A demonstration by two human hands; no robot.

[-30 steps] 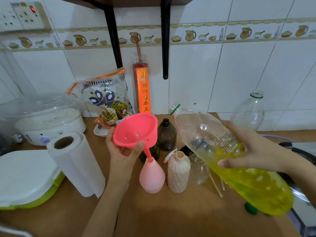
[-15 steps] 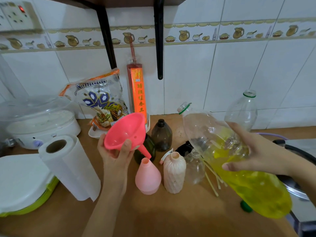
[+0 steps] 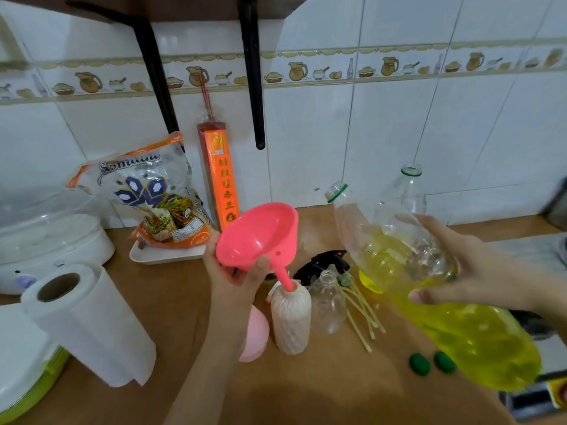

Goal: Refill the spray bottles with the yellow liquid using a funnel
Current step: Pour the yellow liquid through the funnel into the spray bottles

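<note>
Funnel [image 3: 259, 233] pinched in the left hand [image 3: 236, 273], spout at the beige bottle's [image 3: 291, 317] mouth. At three o'clock, the right hand [image 3: 478, 271] grips the tilted jug of yellow liquid [image 3: 460, 320]. Pouring not begun; the clear bottle [image 3: 327, 300] looks empty.

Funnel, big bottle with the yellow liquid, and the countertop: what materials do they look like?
Funnel: pink plastic, smooth, slightly glossy, likely rigid moulded. Big bottle: clear thin plastic, see-through walls with highlights, probably PET. Countertop: matte brown, wood or laminate; cannot tell which.
</note>
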